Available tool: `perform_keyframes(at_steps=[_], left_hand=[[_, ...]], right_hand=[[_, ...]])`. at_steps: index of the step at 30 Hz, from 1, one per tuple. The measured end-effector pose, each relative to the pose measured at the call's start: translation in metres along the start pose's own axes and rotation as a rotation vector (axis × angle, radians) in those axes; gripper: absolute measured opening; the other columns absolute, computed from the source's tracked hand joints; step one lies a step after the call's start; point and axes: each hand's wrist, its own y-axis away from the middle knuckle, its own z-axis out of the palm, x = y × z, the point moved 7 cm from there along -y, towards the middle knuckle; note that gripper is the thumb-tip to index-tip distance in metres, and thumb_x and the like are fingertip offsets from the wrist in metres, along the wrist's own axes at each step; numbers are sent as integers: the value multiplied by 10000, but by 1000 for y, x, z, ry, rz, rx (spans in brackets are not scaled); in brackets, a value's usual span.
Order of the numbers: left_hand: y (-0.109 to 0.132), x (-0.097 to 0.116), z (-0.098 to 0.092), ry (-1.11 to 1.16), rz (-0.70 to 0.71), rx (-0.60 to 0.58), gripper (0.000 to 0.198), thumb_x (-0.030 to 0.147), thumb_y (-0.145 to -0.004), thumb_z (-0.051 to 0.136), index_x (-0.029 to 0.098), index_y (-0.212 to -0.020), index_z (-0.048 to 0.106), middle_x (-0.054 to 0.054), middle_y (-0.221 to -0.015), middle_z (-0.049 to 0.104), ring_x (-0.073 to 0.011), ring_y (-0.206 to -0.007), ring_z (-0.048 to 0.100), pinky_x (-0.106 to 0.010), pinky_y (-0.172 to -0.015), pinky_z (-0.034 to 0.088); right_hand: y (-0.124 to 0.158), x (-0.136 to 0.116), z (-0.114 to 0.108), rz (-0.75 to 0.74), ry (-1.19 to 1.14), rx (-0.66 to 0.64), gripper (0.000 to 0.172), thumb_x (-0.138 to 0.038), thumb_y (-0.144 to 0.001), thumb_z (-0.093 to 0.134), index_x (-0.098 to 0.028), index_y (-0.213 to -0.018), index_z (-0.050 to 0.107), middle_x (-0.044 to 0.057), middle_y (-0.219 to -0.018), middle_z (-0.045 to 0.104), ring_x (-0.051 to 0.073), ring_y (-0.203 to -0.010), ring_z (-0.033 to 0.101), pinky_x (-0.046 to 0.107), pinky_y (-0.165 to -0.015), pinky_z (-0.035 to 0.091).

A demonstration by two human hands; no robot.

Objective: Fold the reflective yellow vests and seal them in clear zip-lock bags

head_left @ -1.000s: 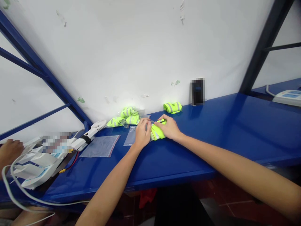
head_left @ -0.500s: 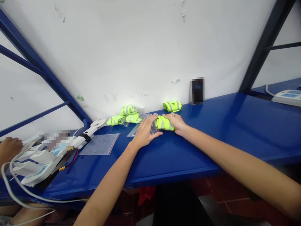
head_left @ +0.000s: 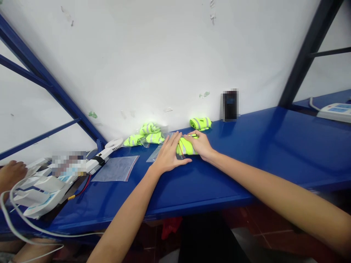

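Note:
A rolled fluorescent yellow reflective vest (head_left: 187, 147) with grey stripes lies on the blue table in front of me. From its right side my right hand (head_left: 203, 144) grips the roll, thumb and fingers around its end. My left hand (head_left: 168, 155) rests palm down over a clear zip bag (head_left: 152, 155), fingers stretched and thumb apart. The bag's red-lined mouth shows at the left part of the vest, so that end appears to be inside the bag. My left fingers hide much of the bag.
Several bagged yellow rolls (head_left: 149, 134) lie by the wall, with another roll (head_left: 200, 123) behind my right hand. A flat zip bag (head_left: 116, 168), white fan (head_left: 114, 143), power strips and cables sit left. A dark upright object (head_left: 230, 106) leans there. Another person's hand (head_left: 12, 173) is far left.
My right hand has moved left with the vest, bringing it closer to my left hand and further into the bag's mouth. My left hand has hardly moved.

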Motion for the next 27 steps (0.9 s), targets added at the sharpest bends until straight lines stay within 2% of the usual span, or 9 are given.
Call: perform_keyframes(at_steps=[2,5,10,13,16,18,21,24,27], left_hand=[[1,3,-4,-80,20,-25,1028,622,-726,674,184,-1520,189,-170,-1549,325,-317,-1453,264,-550,-1202,97],[2,0,-8,-147,-24,-26,929,555,-781,645,183,-1513,211,-166,-1552,319,-305,-1452,269,-550,-1196,99],[5,-5,-9,-181,-87,1,865,520,-780,655,198,-1493,285,-172,-1581,242,-345,-1478,164,-561,-1171,166],[6,-4,-3,-164,-57,-11,866,507,-766,675,216,-1487,292,-151,-1541,340,-354,-1469,190,-571,-1169,165],[6,-1,3,-133,-27,-26,853,487,-774,674,234,-1486,280,-128,-1470,442,-338,-1441,272,-570,-1174,161],[6,0,5,-120,-32,-13,832,446,-786,670,238,-1488,273,-139,-1468,428,-336,-1429,295,-571,-1166,189],[5,2,4,-90,-37,55,809,384,-794,665,233,-1484,270,-164,-1473,390,-329,-1404,334,-557,-1150,248],[6,3,0,-53,-27,138,782,362,-784,676,234,-1462,306,-164,-1466,375,-319,-1377,367,-537,-1147,271],[6,1,1,-38,-21,149,795,377,-780,686,232,-1461,301,-164,-1465,371,-320,-1380,361,-542,-1149,268]], right_hand=[[1,4,2,81,-136,-19,308,-421,-619,751,-191,-774,618,23,-778,660,198,-749,620,301,-659,476],[3,6,4,139,-200,-32,304,-409,-608,762,-188,-750,609,17,-745,647,187,-713,610,291,-631,471],[4,-4,4,-23,-17,-68,302,-441,-662,727,-191,-796,625,18,-784,660,190,-745,608,291,-643,468],[4,-4,5,-128,124,-75,280,-451,-699,689,-202,-814,633,15,-813,669,194,-776,608,299,-676,469],[3,-1,4,-121,168,-38,248,-426,-700,668,-205,-806,631,12,-804,665,194,-779,605,304,-691,467],[3,3,4,-29,74,-17,235,-399,-674,675,-203,-790,616,9,-785,657,192,-760,605,302,-675,469],[6,3,9,118,-174,-70,250,-357,-619,708,-203,-775,587,0,-743,641,182,-709,610,291,-631,478],[9,-5,14,132,-304,-142,295,-343,-594,747,-201,-795,585,-6,-729,633,172,-683,609,287,-617,487],[9,-7,14,94,-290,-140,325,-364,-601,764,-195,-812,583,-4,-737,625,169,-686,604,290,-624,486]])
